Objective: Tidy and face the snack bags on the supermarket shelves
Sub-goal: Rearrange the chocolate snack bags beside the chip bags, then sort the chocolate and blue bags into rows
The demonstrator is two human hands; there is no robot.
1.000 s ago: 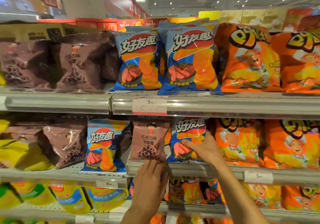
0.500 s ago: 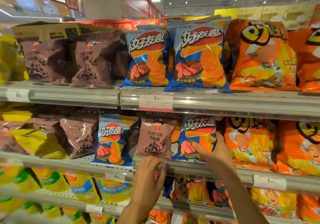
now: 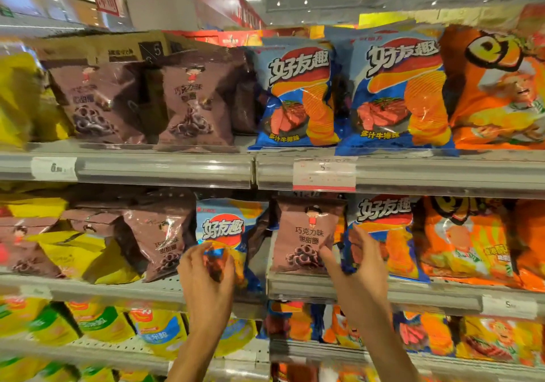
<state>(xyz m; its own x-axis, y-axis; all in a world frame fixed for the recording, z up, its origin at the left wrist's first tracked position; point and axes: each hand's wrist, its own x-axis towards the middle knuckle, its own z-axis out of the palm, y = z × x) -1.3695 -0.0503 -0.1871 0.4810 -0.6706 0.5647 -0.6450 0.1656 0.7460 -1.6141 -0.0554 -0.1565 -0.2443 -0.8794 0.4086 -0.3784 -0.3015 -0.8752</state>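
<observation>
Both hands at the middle shelf (image 3: 413,288).
Left hand (image 3: 206,275) grips the blue bag (image 3: 227,228); right hand (image 3: 361,259) pinches another blue bag (image 3: 386,234), frame centre.

We read "好友趣" on the blue chip bags (image 3: 298,95), "巧克力味 甜甜圈" on a brown bag (image 3: 308,234), "5" on a cardboard box (image 3: 118,48) and "5" on a shelf price tag (image 3: 324,173).

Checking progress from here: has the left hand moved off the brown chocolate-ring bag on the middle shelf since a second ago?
Yes. The left hand has gone left of the brown bag, onto the lone blue chip bag beside it.
</observation>
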